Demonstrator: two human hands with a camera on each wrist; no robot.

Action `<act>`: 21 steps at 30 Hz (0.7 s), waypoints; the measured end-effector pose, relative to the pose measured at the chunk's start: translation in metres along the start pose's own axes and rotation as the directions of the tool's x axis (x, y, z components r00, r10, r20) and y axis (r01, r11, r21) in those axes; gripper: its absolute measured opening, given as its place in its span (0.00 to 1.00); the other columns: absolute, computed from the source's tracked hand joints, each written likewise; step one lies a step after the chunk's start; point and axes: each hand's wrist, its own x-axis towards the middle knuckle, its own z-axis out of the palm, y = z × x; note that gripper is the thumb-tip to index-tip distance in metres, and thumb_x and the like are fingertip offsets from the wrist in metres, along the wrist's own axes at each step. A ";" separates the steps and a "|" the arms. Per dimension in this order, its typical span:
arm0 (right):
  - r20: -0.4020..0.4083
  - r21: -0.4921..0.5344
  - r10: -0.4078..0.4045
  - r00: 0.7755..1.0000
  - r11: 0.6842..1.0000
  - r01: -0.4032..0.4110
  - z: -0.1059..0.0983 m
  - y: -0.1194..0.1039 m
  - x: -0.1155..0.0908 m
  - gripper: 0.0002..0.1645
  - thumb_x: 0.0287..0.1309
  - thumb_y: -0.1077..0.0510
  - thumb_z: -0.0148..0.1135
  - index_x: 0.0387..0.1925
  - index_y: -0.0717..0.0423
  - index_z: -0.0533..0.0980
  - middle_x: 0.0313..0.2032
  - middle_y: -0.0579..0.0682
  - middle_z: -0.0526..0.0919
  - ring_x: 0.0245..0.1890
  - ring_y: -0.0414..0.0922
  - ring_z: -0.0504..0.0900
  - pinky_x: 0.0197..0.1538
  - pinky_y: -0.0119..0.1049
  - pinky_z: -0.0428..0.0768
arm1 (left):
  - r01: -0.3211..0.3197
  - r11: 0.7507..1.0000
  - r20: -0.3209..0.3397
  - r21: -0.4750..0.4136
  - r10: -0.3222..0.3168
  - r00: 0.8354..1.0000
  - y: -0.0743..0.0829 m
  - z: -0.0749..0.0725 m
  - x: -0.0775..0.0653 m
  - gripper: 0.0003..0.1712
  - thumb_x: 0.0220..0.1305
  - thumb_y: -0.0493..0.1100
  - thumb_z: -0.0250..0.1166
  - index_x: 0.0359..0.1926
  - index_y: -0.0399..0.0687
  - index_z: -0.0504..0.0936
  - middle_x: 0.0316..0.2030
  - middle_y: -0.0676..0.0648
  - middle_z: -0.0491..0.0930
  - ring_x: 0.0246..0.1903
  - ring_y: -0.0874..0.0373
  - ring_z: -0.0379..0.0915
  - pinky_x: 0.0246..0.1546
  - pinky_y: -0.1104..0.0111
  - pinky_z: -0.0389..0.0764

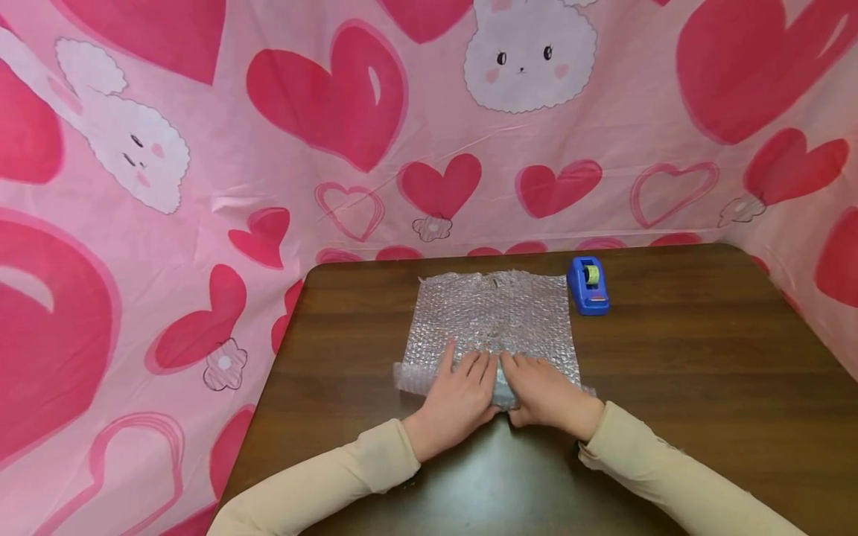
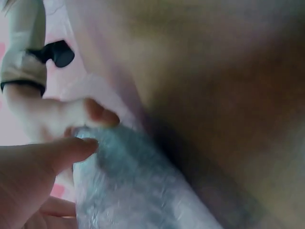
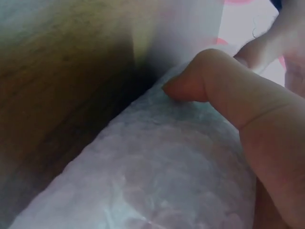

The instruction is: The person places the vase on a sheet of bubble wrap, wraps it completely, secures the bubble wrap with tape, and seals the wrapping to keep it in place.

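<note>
A sheet of clear bubble wrap lies spread on the table, its near edge rolled around a pale blue-green object whose kind the wrap hides. My left hand grips the roll left of its middle, fingers over the top and thumb on the near side. Close beside it, my right hand holds the roll from the right in the same way. In the left wrist view both thumbs press on the wrapped roll. The right wrist view has the right thumb against the bubbly surface.
A blue tape dispenser with a roll of tape stands at the sheet's far right corner. Under everything is a dark brown wooden table. Pink cloth with hearts and rabbits hangs behind and along the sides.
</note>
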 end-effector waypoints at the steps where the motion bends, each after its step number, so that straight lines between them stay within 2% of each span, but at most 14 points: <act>1: 0.007 0.008 -0.002 1.000 1.000 0.002 -0.001 0.001 0.001 0.44 0.34 0.56 0.82 0.53 0.67 0.71 0.39 0.58 0.80 0.39 0.54 0.82 0.43 0.55 0.82 | 0.002 1.000 0.006 0.004 -0.002 1.000 0.002 0.001 -0.001 0.46 0.63 0.70 0.68 0.68 0.41 0.77 0.63 0.44 0.80 0.64 0.50 0.75 0.70 0.39 0.64; 7: 0.033 0.045 -0.034 0.999 0.998 0.032 -0.003 0.001 0.002 0.47 0.34 0.57 0.81 0.57 0.72 0.71 0.42 0.61 0.82 0.41 0.57 0.84 0.46 0.57 0.83 | 0.021 0.999 0.072 0.046 -0.024 0.997 0.011 0.007 -0.006 0.55 0.62 0.71 0.67 0.75 0.36 0.68 0.71 0.38 0.72 0.70 0.48 0.70 0.70 0.38 0.63; 11: 0.067 0.095 -0.059 0.996 0.994 0.053 -0.006 0.000 0.002 0.52 0.37 0.57 0.79 0.63 0.78 0.68 0.49 0.67 0.83 0.46 0.59 0.84 0.51 0.58 0.82 | 0.021 0.998 0.068 0.057 -0.024 0.997 0.012 0.013 -0.008 0.55 0.60 0.66 0.71 0.76 0.36 0.65 0.72 0.37 0.71 0.70 0.47 0.70 0.68 0.37 0.65; 13: 0.094 0.135 -0.053 0.994 0.990 0.040 -0.008 0.001 0.002 0.50 0.39 0.57 0.79 0.62 0.76 0.69 0.50 0.64 0.83 0.45 0.57 0.84 0.51 0.56 0.83 | 0.017 0.999 0.048 0.041 -0.019 0.999 0.011 0.015 -0.007 0.55 0.56 0.64 0.73 0.74 0.37 0.67 0.70 0.37 0.72 0.68 0.46 0.72 0.66 0.36 0.67; 16: 0.130 0.187 -0.039 0.991 0.982 0.014 -0.011 0.002 0.002 0.44 0.40 0.56 0.79 0.58 0.69 0.70 0.46 0.56 0.82 0.40 0.50 0.83 0.47 0.55 0.82 | 0.006 1.000 0.033 0.018 -0.007 0.999 0.010 0.018 -0.004 0.58 0.51 0.70 0.76 0.72 0.39 0.69 0.66 0.39 0.75 0.63 0.46 0.75 0.65 0.36 0.68; 19: 0.167 0.205 -0.017 0.986 0.979 -0.018 -0.014 0.004 0.004 0.40 0.40 0.55 0.79 0.55 0.64 0.71 0.43 0.50 0.80 0.35 0.44 0.79 0.44 0.53 0.81 | 0.002 1.000 0.047 -0.004 -0.001 0.999 0.008 0.020 -0.001 0.60 0.48 0.74 0.77 0.71 0.40 0.69 0.63 0.40 0.76 0.59 0.48 0.76 0.66 0.39 0.69; 21: 0.183 0.206 -0.014 0.983 0.978 -0.024 -0.015 0.005 0.005 0.40 0.41 0.54 0.79 0.55 0.63 0.71 0.42 0.48 0.80 0.33 0.44 0.78 0.43 0.53 0.81 | 0.005 1.000 0.061 -0.024 -0.004 0.998 0.008 0.021 0.000 0.60 0.47 0.73 0.78 0.70 0.41 0.68 0.63 0.41 0.76 0.58 0.48 0.76 0.66 0.41 0.70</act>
